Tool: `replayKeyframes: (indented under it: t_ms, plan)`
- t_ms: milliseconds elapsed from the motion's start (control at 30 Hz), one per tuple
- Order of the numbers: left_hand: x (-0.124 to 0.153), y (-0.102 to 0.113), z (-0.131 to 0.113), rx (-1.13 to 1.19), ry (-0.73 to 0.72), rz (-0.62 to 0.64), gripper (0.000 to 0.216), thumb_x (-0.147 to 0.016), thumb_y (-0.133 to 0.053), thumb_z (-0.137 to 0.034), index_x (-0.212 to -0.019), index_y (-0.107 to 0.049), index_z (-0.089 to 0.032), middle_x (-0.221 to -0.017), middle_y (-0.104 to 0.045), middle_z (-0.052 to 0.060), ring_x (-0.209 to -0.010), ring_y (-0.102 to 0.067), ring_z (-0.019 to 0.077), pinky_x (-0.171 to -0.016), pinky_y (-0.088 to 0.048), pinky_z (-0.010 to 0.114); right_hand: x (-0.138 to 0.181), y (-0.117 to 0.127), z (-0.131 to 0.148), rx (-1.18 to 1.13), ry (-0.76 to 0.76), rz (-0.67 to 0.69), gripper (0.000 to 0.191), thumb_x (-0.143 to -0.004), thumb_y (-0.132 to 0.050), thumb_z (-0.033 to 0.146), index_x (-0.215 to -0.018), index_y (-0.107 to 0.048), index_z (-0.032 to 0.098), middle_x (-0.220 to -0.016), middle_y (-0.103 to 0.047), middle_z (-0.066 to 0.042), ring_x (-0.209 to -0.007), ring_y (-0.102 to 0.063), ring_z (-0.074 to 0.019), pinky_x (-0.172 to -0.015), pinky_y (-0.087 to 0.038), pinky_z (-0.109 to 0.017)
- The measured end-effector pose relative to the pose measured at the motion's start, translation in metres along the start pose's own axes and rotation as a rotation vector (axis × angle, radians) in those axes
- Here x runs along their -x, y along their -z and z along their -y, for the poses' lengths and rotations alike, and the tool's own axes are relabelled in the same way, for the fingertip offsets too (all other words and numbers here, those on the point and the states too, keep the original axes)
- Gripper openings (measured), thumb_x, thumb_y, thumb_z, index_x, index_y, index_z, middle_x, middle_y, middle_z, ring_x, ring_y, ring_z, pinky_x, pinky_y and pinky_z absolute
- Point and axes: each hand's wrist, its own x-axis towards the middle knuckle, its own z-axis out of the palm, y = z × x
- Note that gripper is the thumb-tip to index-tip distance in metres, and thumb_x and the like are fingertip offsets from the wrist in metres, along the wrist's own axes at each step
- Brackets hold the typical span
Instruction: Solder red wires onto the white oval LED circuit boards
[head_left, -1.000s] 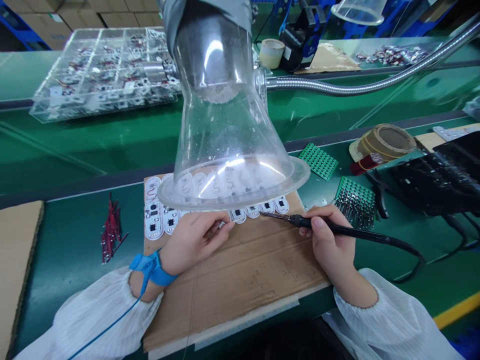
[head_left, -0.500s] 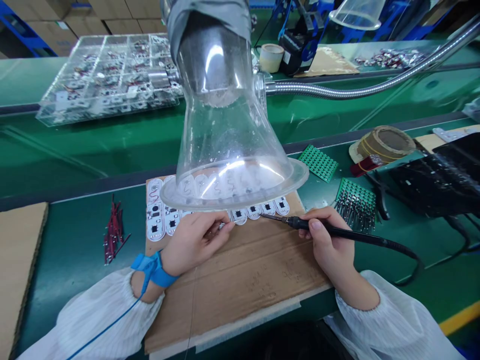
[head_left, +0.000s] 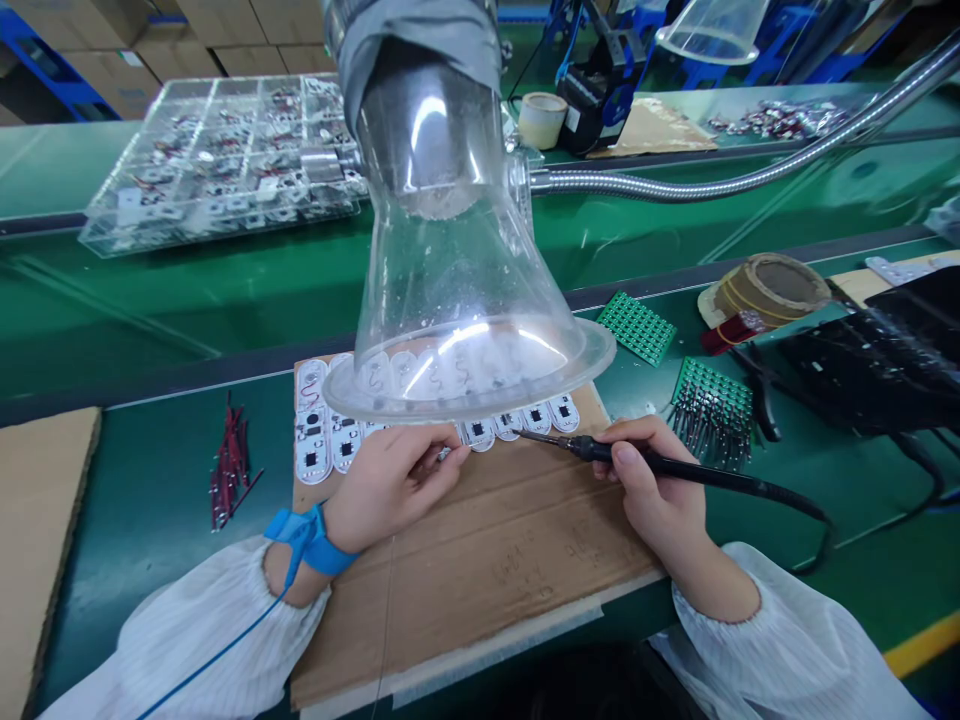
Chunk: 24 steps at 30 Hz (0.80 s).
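My right hand (head_left: 656, 480) grips a soldering iron (head_left: 581, 447) like a pen, its tip against the lower edge of a row of small white circuit boards (head_left: 477, 432). Close by on the left, my left hand (head_left: 397, 475) is pinched at the boards' edge. A thin solder wire (head_left: 387, 610) trails from beneath it across the cardboard sheet (head_left: 487, 600); the fingertips partly hide what they hold. A blue wrist strap (head_left: 322, 545) is on my left wrist. The boards lie on the cardboard, some behind the clear fume hood (head_left: 457, 270).
Red wires (head_left: 231, 465) lie left of the cardboard. Right are two green perforated boards (head_left: 637, 327), one with several pins (head_left: 712, 410), and a tape roll (head_left: 772, 285). A flexible metal arm (head_left: 712, 188) carries the hood. A divided clear tray (head_left: 225, 160) stands on the ledge behind.
The iron's tip and my right hand have moved slightly left along the boards. My left hand stays almost still in its pinch.
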Motion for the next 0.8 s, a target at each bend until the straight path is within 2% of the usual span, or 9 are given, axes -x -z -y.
replayKeyframes:
  t_ms: [167, 400, 567, 800]
  plan:
    - [-0.001, 0.0, 0.0, 0.005, 0.01, 0.003, 0.012, -0.103, -0.059, -0.022, -0.092, -0.062, -0.02, -0.064, -0.056, -0.005, -0.055, -0.05, 0.0095, -0.054, -0.039, 0.022, 0.0, 0.0, 0.001, -0.032, 0.02, -0.036, 0.021, -0.105, -0.068, 0.042, -0.096, -0.073, 0.024, -0.076, -0.069, -0.002, -0.058, -0.062, -0.0147, -0.051, -0.049, -0.026]
    - [-0.001, -0.001, 0.0, -0.007, -0.015, -0.002, 0.011, -0.103, -0.059, -0.021, -0.093, -0.061, -0.02, -0.065, -0.053, -0.006, -0.055, -0.049, 0.0089, -0.055, -0.039, 0.021, 0.003, 0.003, -0.005, 0.006, -0.003, 0.06, 0.016, -0.106, -0.067, 0.039, -0.103, -0.073, 0.025, -0.077, -0.071, -0.002, -0.064, -0.066, -0.0155, -0.056, -0.052, -0.026]
    - [-0.001, -0.001, 0.001, -0.004, -0.028, -0.02, 0.008, -0.103, -0.06, -0.019, -0.094, -0.06, -0.02, -0.067, -0.052, -0.006, -0.057, -0.05, 0.0091, -0.056, -0.04, 0.021, 0.004, 0.003, -0.006, -0.029, 0.024, 0.045, 0.014, -0.107, -0.066, 0.037, -0.104, -0.073, 0.025, -0.08, -0.071, -0.002, -0.066, -0.067, -0.0149, -0.057, -0.053, -0.025]
    - [-0.001, -0.001, 0.0, -0.009, -0.033, -0.007, 0.008, -0.101, -0.062, -0.016, -0.095, -0.059, -0.021, -0.068, -0.052, -0.007, -0.057, -0.049, 0.0089, -0.057, -0.039, 0.021, 0.006, 0.006, -0.01, 0.001, 0.011, 0.096, 0.009, -0.106, -0.068, 0.033, -0.108, -0.074, 0.026, -0.085, -0.074, -0.002, -0.067, -0.069, -0.0149, -0.059, -0.055, -0.025]
